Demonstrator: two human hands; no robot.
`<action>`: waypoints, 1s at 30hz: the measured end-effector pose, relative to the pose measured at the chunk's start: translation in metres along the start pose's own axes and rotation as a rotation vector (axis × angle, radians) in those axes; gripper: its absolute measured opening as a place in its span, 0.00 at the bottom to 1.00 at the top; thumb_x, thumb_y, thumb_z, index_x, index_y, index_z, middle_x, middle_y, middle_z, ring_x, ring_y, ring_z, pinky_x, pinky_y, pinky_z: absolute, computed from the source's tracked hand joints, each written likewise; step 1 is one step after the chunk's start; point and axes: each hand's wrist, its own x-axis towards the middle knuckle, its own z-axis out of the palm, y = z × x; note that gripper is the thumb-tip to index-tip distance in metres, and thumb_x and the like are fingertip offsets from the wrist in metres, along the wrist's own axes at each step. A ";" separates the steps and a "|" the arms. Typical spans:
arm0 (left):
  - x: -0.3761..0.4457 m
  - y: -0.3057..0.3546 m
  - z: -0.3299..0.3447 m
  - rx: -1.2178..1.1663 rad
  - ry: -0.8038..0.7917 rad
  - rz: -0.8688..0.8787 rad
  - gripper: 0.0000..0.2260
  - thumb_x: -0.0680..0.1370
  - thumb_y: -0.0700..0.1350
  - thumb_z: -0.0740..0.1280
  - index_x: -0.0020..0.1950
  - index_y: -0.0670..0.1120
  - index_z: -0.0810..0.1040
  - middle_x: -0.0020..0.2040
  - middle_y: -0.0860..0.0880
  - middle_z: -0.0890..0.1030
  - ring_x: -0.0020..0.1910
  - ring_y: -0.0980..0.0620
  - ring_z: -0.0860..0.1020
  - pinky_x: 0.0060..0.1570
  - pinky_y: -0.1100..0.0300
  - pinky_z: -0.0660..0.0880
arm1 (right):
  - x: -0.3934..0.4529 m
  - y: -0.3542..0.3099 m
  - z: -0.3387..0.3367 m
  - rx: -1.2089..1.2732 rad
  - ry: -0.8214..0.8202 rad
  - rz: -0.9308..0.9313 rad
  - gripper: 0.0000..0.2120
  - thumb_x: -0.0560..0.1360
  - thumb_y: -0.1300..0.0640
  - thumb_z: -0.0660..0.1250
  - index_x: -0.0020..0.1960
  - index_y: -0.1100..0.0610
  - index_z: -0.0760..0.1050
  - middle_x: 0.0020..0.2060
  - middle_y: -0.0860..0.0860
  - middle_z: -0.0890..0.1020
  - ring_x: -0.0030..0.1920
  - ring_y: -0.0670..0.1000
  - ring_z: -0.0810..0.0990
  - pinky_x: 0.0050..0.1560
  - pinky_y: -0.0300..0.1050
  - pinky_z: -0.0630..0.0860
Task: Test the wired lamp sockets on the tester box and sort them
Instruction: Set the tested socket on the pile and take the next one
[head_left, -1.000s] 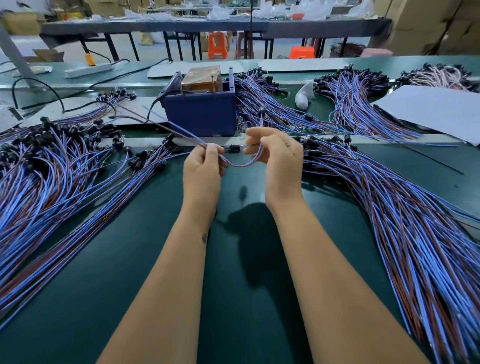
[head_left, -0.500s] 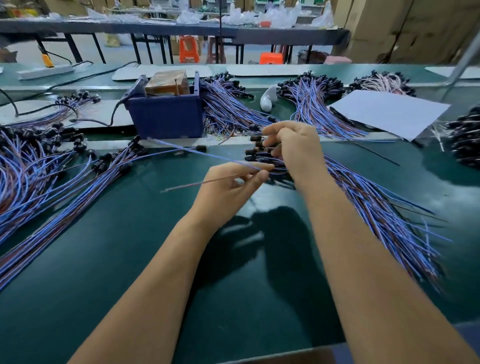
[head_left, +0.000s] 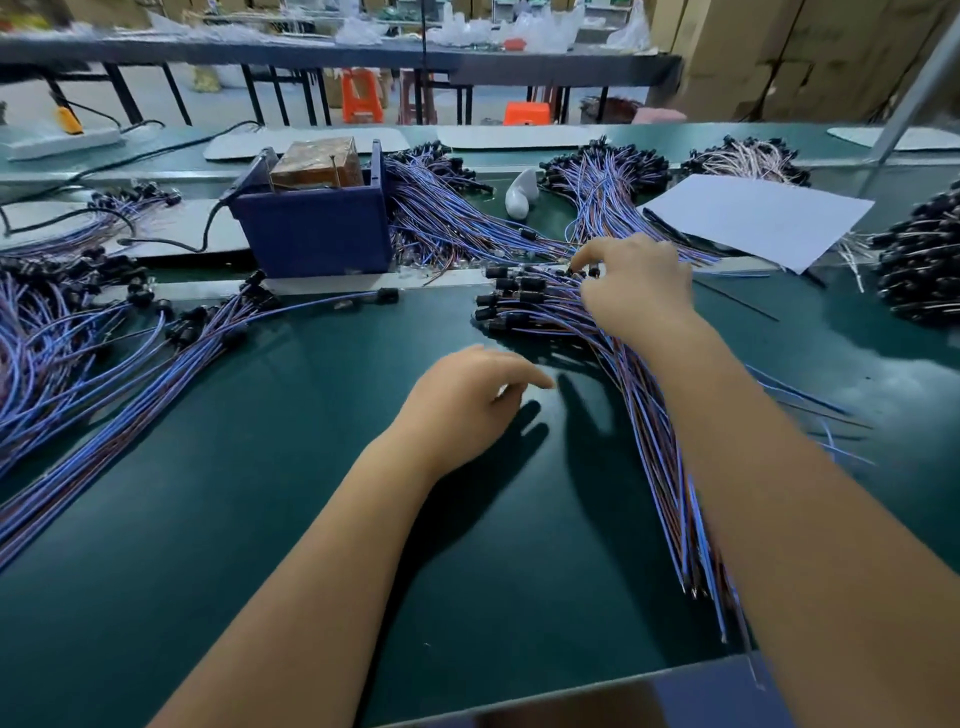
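Right hand (head_left: 636, 291) reaches into the bundle of blue-and-brown wired black lamp sockets (head_left: 524, 301) on the dark green tabletop (head_left: 260, 493), right of centre. Its fingertips (head_left: 584, 260) are curled down among the socket heads and touch them; whether they actually pinch one, cannot tell, the contact is hidden by the hand. The bundle's wires run back toward the person under the right forearm, stripped ends near the front edge.

Left hand (head_left: 467, 400) hovers low over bare tabletop, fingers loosely curled, holding nothing, just left of the bundle's wires.

Dark blue square tester box (head_left: 317, 228) stands at the back, left of centre, with a brown taped block (head_left: 317, 163) in its top and a black cable (head_left: 208, 228) leaving its left side. One single wired socket (head_left: 387, 295) lies just in front of the box, apart from both hands.

Large sorted pile of blue-wired sockets (head_left: 78, 332) fans over the left side. More bundles behind the box (head_left: 441, 208) and at back right (head_left: 602, 176). White sheet of paper (head_left: 758, 218) lies at right, partly over wires. A heap of black sockets (head_left: 919, 260) sits at far right edge. White plastic piece (head_left: 519, 195) between the back bundles.
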 end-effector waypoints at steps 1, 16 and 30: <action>0.001 -0.003 -0.004 0.025 0.051 -0.034 0.13 0.77 0.34 0.65 0.53 0.48 0.85 0.52 0.51 0.85 0.54 0.46 0.79 0.55 0.48 0.75 | -0.001 -0.007 0.005 -0.001 0.018 -0.010 0.19 0.75 0.58 0.59 0.62 0.44 0.76 0.62 0.57 0.74 0.64 0.62 0.68 0.61 0.54 0.64; -0.040 -0.093 -0.096 0.386 0.388 -1.140 0.25 0.80 0.45 0.58 0.77 0.51 0.63 0.80 0.44 0.52 0.70 0.38 0.60 0.65 0.50 0.59 | -0.033 -0.155 0.107 0.324 -0.215 -0.315 0.21 0.78 0.55 0.59 0.71 0.53 0.67 0.64 0.56 0.71 0.64 0.58 0.68 0.59 0.52 0.69; -0.028 -0.097 -0.087 0.367 0.484 -1.143 0.19 0.78 0.42 0.60 0.70 0.49 0.71 0.71 0.45 0.63 0.67 0.41 0.61 0.63 0.48 0.61 | 0.016 -0.189 0.145 0.020 -0.134 -0.382 0.20 0.81 0.54 0.54 0.73 0.49 0.65 0.69 0.52 0.70 0.70 0.56 0.61 0.69 0.56 0.56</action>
